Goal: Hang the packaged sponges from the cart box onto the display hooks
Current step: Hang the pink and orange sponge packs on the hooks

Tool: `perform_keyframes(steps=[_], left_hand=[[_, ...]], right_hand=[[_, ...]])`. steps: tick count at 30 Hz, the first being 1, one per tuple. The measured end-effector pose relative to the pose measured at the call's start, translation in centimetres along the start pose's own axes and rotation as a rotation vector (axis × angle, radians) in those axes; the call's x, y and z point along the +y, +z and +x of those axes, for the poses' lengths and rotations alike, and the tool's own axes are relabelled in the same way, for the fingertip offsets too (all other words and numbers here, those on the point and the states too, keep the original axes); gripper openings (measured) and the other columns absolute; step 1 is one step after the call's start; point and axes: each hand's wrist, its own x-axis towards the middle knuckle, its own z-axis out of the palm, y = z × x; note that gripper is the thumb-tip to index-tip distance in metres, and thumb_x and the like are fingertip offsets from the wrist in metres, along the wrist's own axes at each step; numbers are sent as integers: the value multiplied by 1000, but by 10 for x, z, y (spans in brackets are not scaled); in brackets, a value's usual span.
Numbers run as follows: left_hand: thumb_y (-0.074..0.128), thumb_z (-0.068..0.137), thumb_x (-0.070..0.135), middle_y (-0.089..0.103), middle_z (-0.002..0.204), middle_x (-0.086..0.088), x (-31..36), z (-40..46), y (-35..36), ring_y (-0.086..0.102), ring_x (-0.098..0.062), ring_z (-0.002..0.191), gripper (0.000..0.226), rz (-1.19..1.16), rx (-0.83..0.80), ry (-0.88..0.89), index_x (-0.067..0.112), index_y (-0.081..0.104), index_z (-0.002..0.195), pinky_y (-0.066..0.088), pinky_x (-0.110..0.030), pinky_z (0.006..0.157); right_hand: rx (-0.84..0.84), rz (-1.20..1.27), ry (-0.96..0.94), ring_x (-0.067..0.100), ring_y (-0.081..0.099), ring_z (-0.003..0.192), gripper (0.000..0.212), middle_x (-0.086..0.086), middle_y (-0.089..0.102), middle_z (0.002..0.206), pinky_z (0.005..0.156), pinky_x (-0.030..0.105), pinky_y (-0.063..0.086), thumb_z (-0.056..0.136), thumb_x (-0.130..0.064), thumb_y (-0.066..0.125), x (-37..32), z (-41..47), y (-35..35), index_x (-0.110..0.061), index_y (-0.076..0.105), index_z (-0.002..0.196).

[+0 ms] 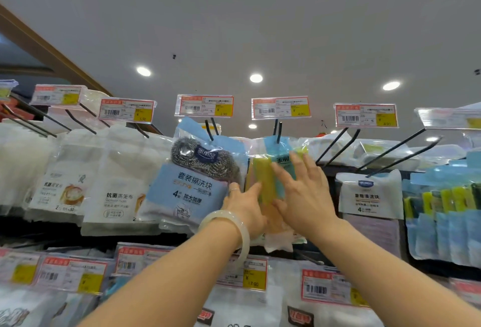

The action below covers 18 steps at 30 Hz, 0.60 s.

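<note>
Yellow and teal foam blocks show through the clear, glossy film of the sponge pack (265, 170), which hangs from the black double-wire hook (277, 128) in the middle of the top row, its blue header card threaded over the prongs. Your right hand (302, 193) lies flat against the front of the pack, fingers straight and spread, pressing on the plastic rather than curling round it. Your left hand (244, 204) meets the pack at its lower left edge with fingers extended; a thin ring sits on one finger, and a smooth, pale, translucent bangle (229, 233) circles the wrist. A soft white fold of packaging pokes out below the pack.

Just left, and touching it, hangs a pack of steel-wool scourers (197, 170): coiled grey metal wire behind film, with a pale blue printed card below. Further left, flat pouches of white steamer cloth (114, 183) hang in a row, matte and crinkled. To your right are a white-labelled pack (367, 193) and, at the edge, a row of blue packs with yellow-green sponges (447, 206). Above each hook, a red-bordered price tag (281, 107) sits in a clear plastic holder; more tags line the row below. Round recessed lights dot the grey ceiling (234, 14).
</note>
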Motion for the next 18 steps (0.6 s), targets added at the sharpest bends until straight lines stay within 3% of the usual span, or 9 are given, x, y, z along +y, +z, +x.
perform_keyframes(steps=[4, 9, 13, 18], left_hand=[[46, 86, 12, -4, 154, -19, 5, 4, 0, 27, -40, 137, 76, -10, -83, -38, 37, 7, 147, 29, -49, 111], [49, 85, 9, 5, 153, -18, 10, -3, -9, 26, -35, 137, 80, -38, -75, -10, 28, 5, 149, 27, -42, 112], [51, 89, 9, 22, 146, -12, -2, -16, -15, 44, -31, 125, 67, -31, 5, 56, 26, 19, 146, 37, -35, 101], [56, 88, 12, 33, 140, -9, -7, -50, -27, 41, -26, 125, 59, -32, 81, 133, 21, 31, 141, 32, -24, 94]], right_hand=[[-236, 3, -5, 28, 5, 146, 70, 3, 9, 158, 117, 49, 8, 87, -47, 50, -6, 10, 4, -35, 15, 146], [-403, -75, -1, 35, 7, 143, 60, 8, 33, 145, 116, 53, 6, 86, -53, 44, -16, 17, 4, -36, 27, 141], [-447, -39, -26, 33, -1, 145, 69, 4, 21, 153, 117, 50, 4, 86, -54, 48, -23, 7, 1, -34, 17, 146], [-396, 62, -36, 29, -6, 146, 75, 2, 9, 158, 118, 49, 2, 85, -51, 54, -25, -11, -25, -31, 17, 146]])
